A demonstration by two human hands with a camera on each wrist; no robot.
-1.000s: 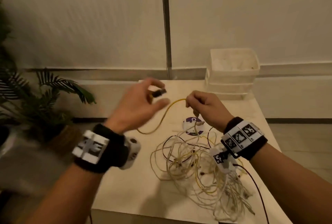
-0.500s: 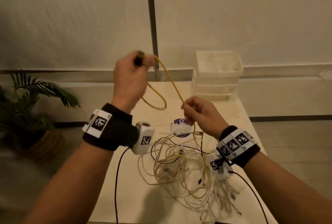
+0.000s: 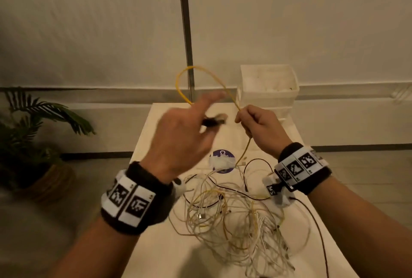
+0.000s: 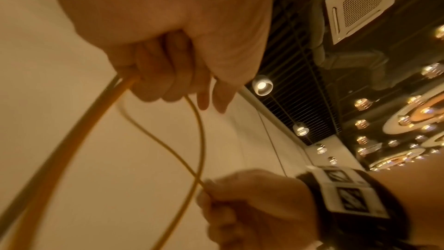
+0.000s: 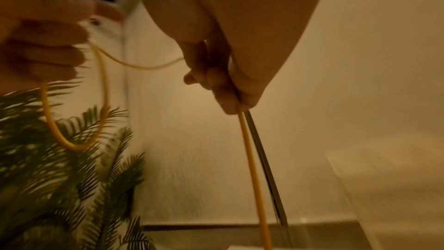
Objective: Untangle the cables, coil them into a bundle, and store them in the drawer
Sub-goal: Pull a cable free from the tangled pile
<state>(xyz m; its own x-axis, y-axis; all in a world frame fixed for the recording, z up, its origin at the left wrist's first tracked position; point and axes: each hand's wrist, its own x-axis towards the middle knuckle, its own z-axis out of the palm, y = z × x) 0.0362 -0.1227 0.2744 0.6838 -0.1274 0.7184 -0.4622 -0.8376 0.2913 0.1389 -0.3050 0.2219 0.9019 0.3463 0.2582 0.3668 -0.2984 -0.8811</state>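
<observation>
Item: yellow cable (image 3: 201,77), one loop up between two grips; rest of the cables (image 3: 234,210) below on the desk (image 3: 156,244).

Head view: right hand (image 3: 259,128) pinches the cable; from this grip it arches up and leftward to the left hand (image 3: 185,135), and its tail drops straight down to the heap under both wrists. Left grip is blurred, fingers curled on a dark plug (image 3: 211,121). The drawer (image 3: 267,86) stands beyond the right grip, so the right hand is nearer it.
Left wrist view: left fingers (image 4: 156,75) clench the cable (image 4: 199,140); two runs cross just before the right hand (image 4: 252,197).
Right wrist view: right fingers (image 5: 216,83) grasp the cable (image 5: 252,178); its long axis falls downward from the grip, and the loop (image 5: 72,121) hangs from the left hand (image 5: 40,31).
</observation>
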